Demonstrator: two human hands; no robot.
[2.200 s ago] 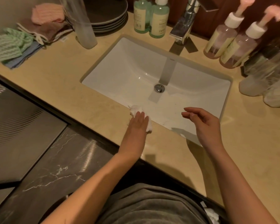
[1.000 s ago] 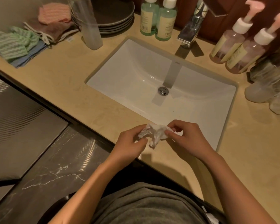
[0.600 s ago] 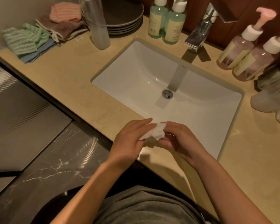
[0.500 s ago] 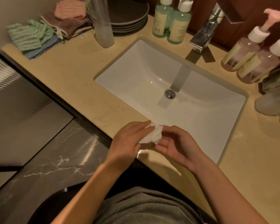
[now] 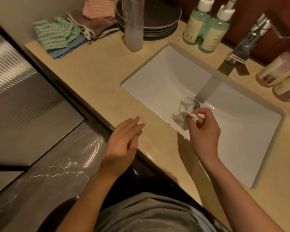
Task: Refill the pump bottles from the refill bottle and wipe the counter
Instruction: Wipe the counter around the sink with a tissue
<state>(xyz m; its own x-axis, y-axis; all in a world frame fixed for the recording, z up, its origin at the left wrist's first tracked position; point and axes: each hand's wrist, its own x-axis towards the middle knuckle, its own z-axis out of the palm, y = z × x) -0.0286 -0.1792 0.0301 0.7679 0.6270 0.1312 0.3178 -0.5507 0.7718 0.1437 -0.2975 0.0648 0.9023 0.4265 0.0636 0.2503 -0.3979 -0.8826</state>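
Right hand (image 5: pixel 204 131): thumb and forefinger pinch a crumpled tissue (image 5: pixel 184 109), the other fingers curled. The tissue is held over the sink (image 5: pixel 157 77), partly covering the drain (image 5: pixel 196 103), and extends far-left from the pinch. Left hand (image 5: pixel 122 141): fingers straight, holding nothing, above the near edge of the counter (image 5: pixel 94 77). Judgement: the bare counter lies left of the tissue. The left hand is nearer to it, but the right hand holds the wipe.
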